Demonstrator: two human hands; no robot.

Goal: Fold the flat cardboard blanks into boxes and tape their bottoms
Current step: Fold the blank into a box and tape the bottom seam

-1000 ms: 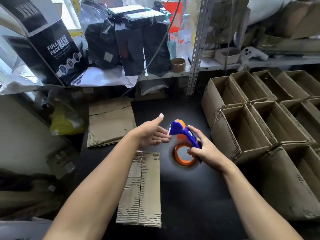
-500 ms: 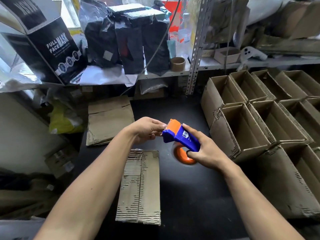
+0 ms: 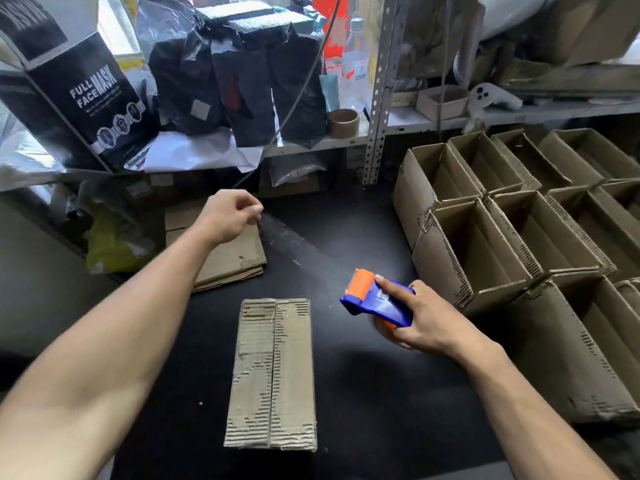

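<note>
Two hands are at work over the black table (image 3: pixel 363 393). Your right hand (image 3: pixel 427 325), right of centre in the frame, is wrapped around the blue and orange tape dispenser (image 3: pixel 375 299), forefinger laid along its top. Your left hand (image 3: pixel 227 216), up and left of centre, has its fingertips pinched on the end of a clear tape strip (image 3: pixel 294 244) (faint, but it runs slanting down toward the dispenser). Low in the middle of the frame a folded box (image 3: pixel 273 372) lies with its closed flaps up, their seam running down its length. Flat blanks (image 3: pixel 232 258) are stacked under your left wrist. Open finished boxes (image 3: pixel 485 237) crowd the right side.
</note>
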